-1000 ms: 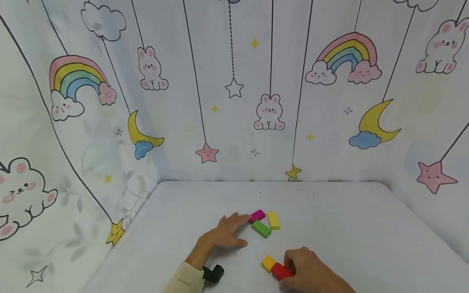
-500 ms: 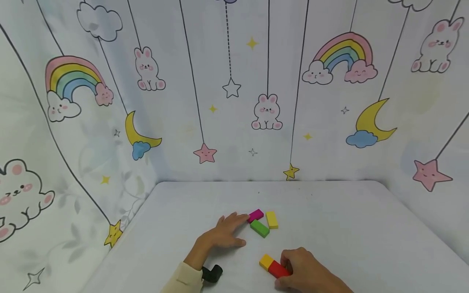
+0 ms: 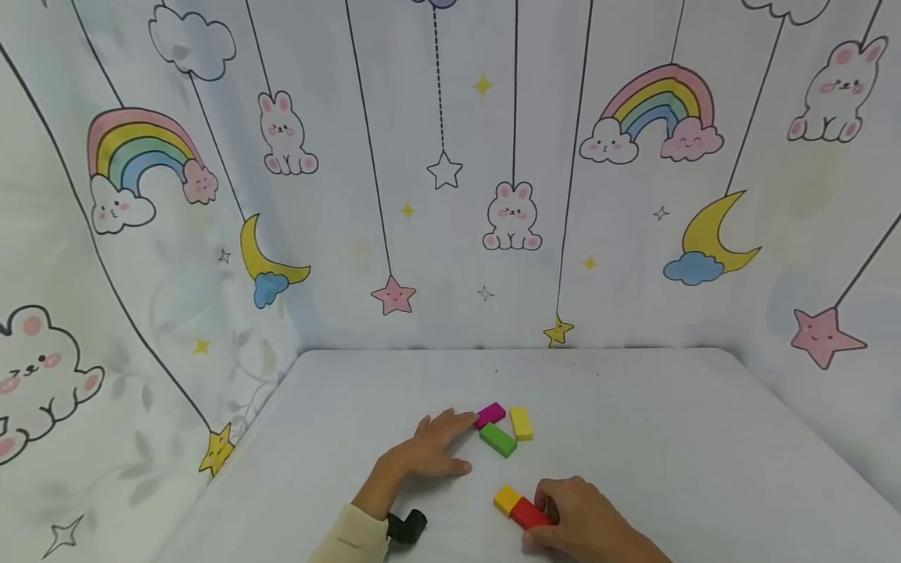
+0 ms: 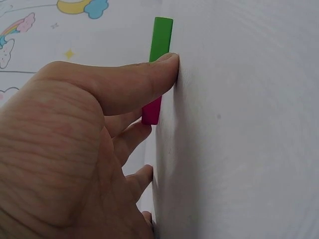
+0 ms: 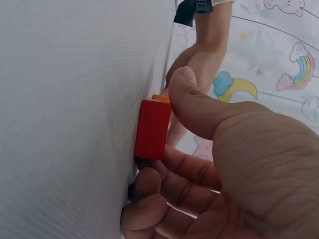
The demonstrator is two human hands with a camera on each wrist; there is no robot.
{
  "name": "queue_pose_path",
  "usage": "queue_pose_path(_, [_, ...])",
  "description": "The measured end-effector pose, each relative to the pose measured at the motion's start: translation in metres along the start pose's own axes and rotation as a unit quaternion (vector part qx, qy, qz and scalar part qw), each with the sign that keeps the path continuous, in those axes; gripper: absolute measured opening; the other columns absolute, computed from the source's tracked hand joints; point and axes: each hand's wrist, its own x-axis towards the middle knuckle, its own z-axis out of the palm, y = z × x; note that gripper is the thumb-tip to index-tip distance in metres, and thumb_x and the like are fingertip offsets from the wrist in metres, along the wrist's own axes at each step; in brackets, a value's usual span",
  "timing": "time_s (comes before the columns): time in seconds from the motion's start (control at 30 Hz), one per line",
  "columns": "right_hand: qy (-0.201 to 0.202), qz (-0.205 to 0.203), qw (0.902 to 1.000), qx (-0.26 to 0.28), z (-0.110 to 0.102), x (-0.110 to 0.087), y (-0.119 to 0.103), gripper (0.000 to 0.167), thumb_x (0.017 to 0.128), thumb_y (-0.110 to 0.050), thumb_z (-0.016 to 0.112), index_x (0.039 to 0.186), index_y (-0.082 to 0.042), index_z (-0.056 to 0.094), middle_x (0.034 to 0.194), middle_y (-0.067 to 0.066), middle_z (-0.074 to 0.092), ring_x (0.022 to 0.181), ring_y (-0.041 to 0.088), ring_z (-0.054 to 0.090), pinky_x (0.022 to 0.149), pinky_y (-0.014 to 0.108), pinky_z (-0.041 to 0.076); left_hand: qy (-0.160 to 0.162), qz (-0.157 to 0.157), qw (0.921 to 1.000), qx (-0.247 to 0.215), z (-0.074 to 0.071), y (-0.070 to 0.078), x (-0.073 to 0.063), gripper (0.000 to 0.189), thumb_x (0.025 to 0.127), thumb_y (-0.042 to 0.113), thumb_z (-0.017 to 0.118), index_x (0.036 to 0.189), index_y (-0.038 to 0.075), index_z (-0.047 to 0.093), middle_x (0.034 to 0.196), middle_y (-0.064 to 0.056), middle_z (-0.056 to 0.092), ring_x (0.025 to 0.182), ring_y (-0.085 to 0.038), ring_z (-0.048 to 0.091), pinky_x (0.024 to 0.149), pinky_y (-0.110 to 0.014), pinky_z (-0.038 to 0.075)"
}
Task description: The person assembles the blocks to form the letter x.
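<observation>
My right hand [image 3: 591, 516] pinches a red block [image 3: 529, 514] between thumb and fingers, low on the white table. End to end with it lies an orange-yellow block [image 3: 506, 500], at its far left end; in the right wrist view the red block [image 5: 152, 129] nearly hides it. Spread flat on the table, my left hand [image 3: 431, 450] has its fingers straight, and a fingertip touches a magenta block [image 3: 490, 414]. Beside that lie a green block [image 3: 497, 439] and a yellow block [image 3: 521, 423]. In the left wrist view the thumb partly covers the green block [image 4: 161, 37].
The white table [image 3: 669, 438] runs back to a pale curtain [image 3: 450, 258] printed with rabbits, stars and rainbows. A black wrist-worn device [image 3: 408, 527] sits at my left wrist, beside the cream sleeve [image 3: 355, 536].
My right hand has slid the red block slightly left and away from me, and the orange-yellow block has shifted along with it. My left hand stays in place. The head view has turned a little.
</observation>
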Motion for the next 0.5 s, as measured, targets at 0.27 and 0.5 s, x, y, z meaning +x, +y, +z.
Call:
queue_pose_path(0.27, [0.005,-0.007,0.9999,-0.007,0.0007,-0.0003,0.0005,0.037,0.077,-0.044,0.087,0.086,-0.018,0.063,0.068,-0.005,0.056,0.067,0.013,0.051,0.055,0.024,0.043,-0.001,0.001,1.0000,-0.004,-0.0006,0.0010,-0.0009,0.078,0.089,0.033,0.076,0.157,0.022,0.039,0.161,0.001,0.039,0.154,-0.029,0.022,0.124,-0.060,0.010])
queue_pose_path(0.5, [0.002,-0.002,1.0000,-0.005,-0.0005,-0.0005,-0.0019,0.037,0.079,-0.046,0.085,0.088,-0.018,0.064,0.068,-0.005,0.057,0.068,0.014,0.052,0.056,0.025,0.046,0.000,0.002,1.0000,-0.003,-0.0006,0.0010,-0.0010,0.078,0.088,0.033,0.076,0.157,0.022,0.039,0.161,0.002,0.040,0.154,-0.029,0.022,0.124,-0.060,0.010])
